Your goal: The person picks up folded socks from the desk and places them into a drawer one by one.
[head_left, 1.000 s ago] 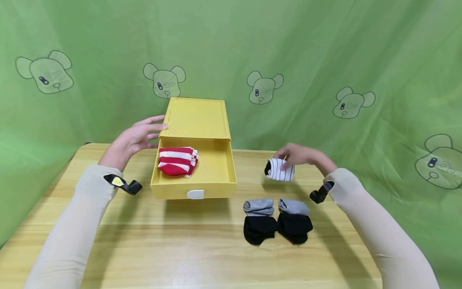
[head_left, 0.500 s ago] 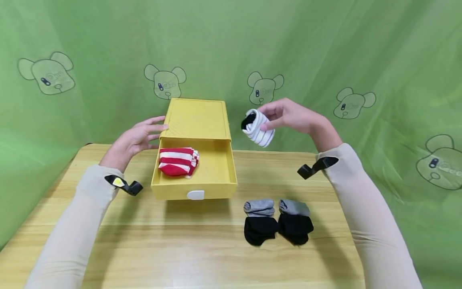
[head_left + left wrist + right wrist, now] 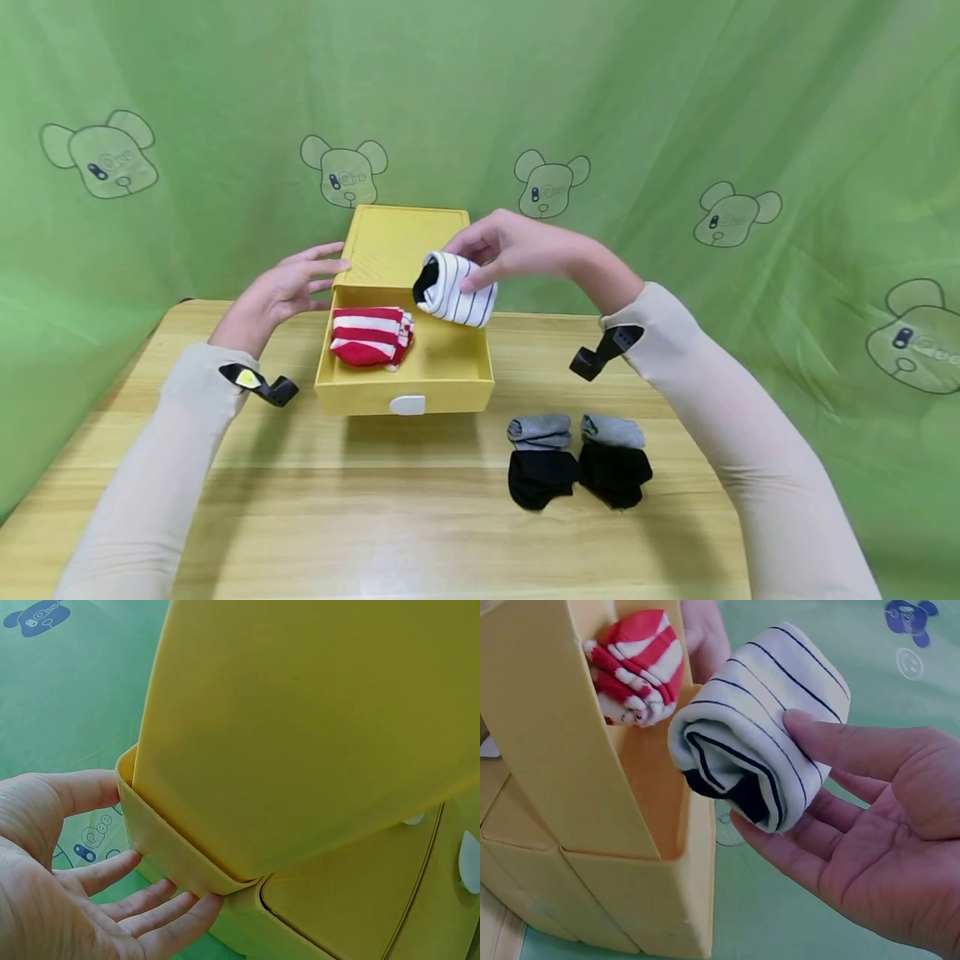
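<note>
My right hand [image 3: 521,246] pinches a rolled white sock [image 3: 465,292] with thin dark stripes, thumb on one side and fingers beneath. In the head view this roll overlaps the right back of the pulled-out drawer [image 3: 360,398]; its black inside shows at the rolled end in the right wrist view. A red-and-white striped sock bundle [image 3: 365,333] lies in the drawer's left part. My left hand [image 3: 288,287] rests against the left side of the yellow drawer box [image 3: 405,237], fingers extended; in the left wrist view the fingertips touch its edge near the front opening.
Right of the drawer, two grey rolled socks [image 3: 538,432] lie side by side on the wooden table [image 3: 420,533]. Black folded socks [image 3: 540,477] lie just in front of them. A green curtain [image 3: 637,100] hangs behind the box. The drawer front has a white handle [image 3: 407,405].
My right hand has lifted the striped white sock from the table and carried it left, over the drawer. My left hand has stayed on the box side.
</note>
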`<state>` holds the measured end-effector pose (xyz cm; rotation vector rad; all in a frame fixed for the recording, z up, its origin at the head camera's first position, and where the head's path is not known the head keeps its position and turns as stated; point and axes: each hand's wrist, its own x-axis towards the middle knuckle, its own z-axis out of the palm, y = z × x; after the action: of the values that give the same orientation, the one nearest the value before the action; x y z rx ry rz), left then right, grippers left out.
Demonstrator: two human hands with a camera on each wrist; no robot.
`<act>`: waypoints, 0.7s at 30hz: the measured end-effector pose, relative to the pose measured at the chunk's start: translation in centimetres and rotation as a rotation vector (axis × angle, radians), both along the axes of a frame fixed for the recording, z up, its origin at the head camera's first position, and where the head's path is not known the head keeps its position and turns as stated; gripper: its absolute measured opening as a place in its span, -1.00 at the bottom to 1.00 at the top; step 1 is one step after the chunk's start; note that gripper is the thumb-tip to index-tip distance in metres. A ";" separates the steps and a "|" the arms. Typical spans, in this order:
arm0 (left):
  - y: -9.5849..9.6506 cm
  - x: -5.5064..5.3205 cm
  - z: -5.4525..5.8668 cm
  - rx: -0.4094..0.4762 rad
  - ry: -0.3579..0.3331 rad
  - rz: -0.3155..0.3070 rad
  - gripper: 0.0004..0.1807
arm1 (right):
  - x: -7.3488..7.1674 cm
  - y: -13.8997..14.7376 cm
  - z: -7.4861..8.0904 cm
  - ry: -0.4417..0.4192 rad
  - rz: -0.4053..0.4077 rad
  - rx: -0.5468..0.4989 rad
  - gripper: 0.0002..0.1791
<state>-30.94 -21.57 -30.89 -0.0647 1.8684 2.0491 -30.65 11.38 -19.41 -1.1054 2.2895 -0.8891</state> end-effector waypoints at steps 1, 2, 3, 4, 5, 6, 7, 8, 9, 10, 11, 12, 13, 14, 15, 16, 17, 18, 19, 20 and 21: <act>0.0 0.0 0.0 0.000 0.000 0.000 -0.14 | 0.0 -0.4 -0.1 0.007 0.009 0.015 -0.57; 0.0 0.0 0.0 -0.001 0.000 -0.001 -0.14 | 0.0 -0.7 -0.2 0.017 0.019 0.033 -0.58; 0.0 0.0 0.0 -0.003 0.001 -0.001 -0.14 | 0.0 -1.1 -0.3 0.029 0.029 0.050 -0.58; 0.0 0.0 0.1 -0.005 0.001 0.000 -0.14 | 0.0 -1.4 -0.5 0.040 0.038 0.070 -0.59; 0.0 0.0 0.1 -0.006 0.000 0.000 -0.14 | 0.0 -1.7 -0.6 0.052 0.045 0.090 -0.59; 0.0 0.0 0.1 -0.005 0.000 0.000 -0.14 | 0.0 -1.9 -0.7 0.064 0.048 0.110 -0.60; 0.0 -0.1 0.1 -0.005 0.000 0.000 -0.14 | 0.0 -2.2 -0.7 0.077 0.051 0.130 -0.61; 0.0 -0.1 0.1 -0.004 0.000 -0.001 -0.14 | 0.0 -2.4 -0.8 0.087 0.052 0.148 -0.61; 0.0 -0.1 0.1 -0.002 0.000 -0.002 -0.14 | 0.0 -2.6 -0.9 0.095 0.051 0.165 -0.61; 0.0 -0.1 0.1 -0.001 -0.001 -0.002 -0.14 | 0.1 -2.8 -0.9 0.097 0.049 0.182 -0.61; 0.0 -0.1 0.2 0.000 -0.001 -0.004 -0.14 | 0.2 -3.0 -1.0 0.101 0.047 0.198 -0.62; -0.1 -0.1 0.1 0.000 -0.001 -0.005 -0.14 | 0.2 -3.1 -1.1 0.106 0.049 0.213 -0.62; -0.1 -0.1 0.1 0.000 -0.001 -0.006 -0.14 | 0.2 -3.3 -1.2 0.111 0.053 0.226 -0.63; 0.0 -0.1 0.1 0.001 -0.001 -0.007 -0.14 | 0.2 -3.4 -1.2 0.113 0.056 0.239 -0.63; -0.1 -0.1 0.1 0.000 -0.001 -0.007 -0.14 | 0.3 -3.6 -1.3 0.119 0.060 0.253 -0.64; -0.1 -0.1 0.1 0.000 -0.001 -0.007 -0.14 | 0.2 -3.7 -1.4 0.130 0.067 0.267 -0.65; -0.1 -0.1 0.1 0.000 -0.001 -0.007 -0.14 | 0.2 -3.9 -1.5 0.144 0.071 0.283 -0.66; -0.1 -0.1 0.1 -0.001 -0.002 -0.005 -0.14 | 0.2 -4.0 -1.6 0.157 0.075 0.298 -0.68; -0.1 -0.1 0.1 -0.001 -0.001 -0.005 -0.14 | 0.1 -4.1 -1.7 0.166 0.076 0.312 -0.68; -0.1 -0.1 0.1 -0.003 -0.001 -0.004 -0.14 | 0.1 -4.2 -1.8 0.173 0.075 0.327 -0.69; -0.1 0.0 0.2 -0.003 -0.001 -0.004 -0.13 | 0.1 -4.3 -1.9 0.179 0.075 0.340 -0.70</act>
<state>-30.98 -21.72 -30.73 -0.0627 1.8694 2.0432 -30.59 7.04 -21.30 -1.1441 2.4066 -0.3638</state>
